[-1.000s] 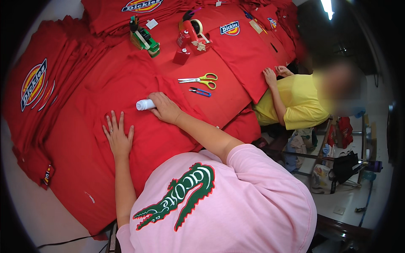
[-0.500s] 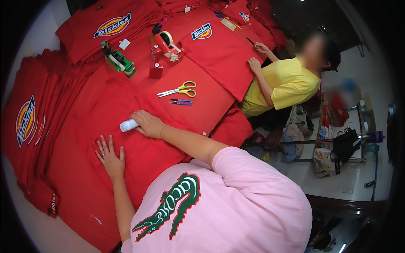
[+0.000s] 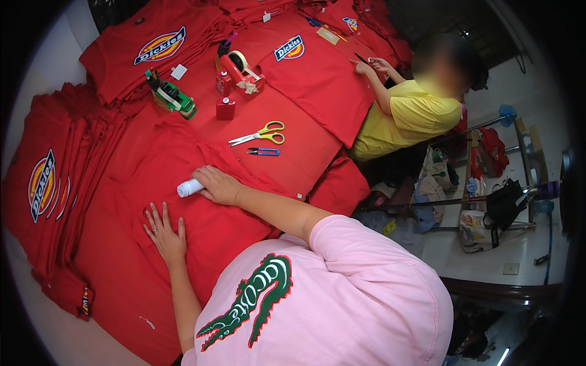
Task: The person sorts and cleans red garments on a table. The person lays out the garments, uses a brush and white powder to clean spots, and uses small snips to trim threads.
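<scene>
Counter: covered in red shirts (image 3: 201, 238); I see yellow scissors (image 3: 261, 134) near.
Left hand (image 3: 166, 235): fingers spread flat on shirt.
Right hand (image 3: 218, 185): fingers curled around white roll (image 3: 190, 187).
Roll axis: lies roughly level, free end pointing left.
Risk: I judge cloth may bunch if the flat hand lifts.

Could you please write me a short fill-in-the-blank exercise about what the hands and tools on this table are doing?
1. The right hand holds a small ____ roll.
2. The left hand lies flat on a ____ garment.
3. The scissors have ____ handles.
4. The co-worker's shirt is ____.

Missing words: white; red; yellow; yellow
</scene>
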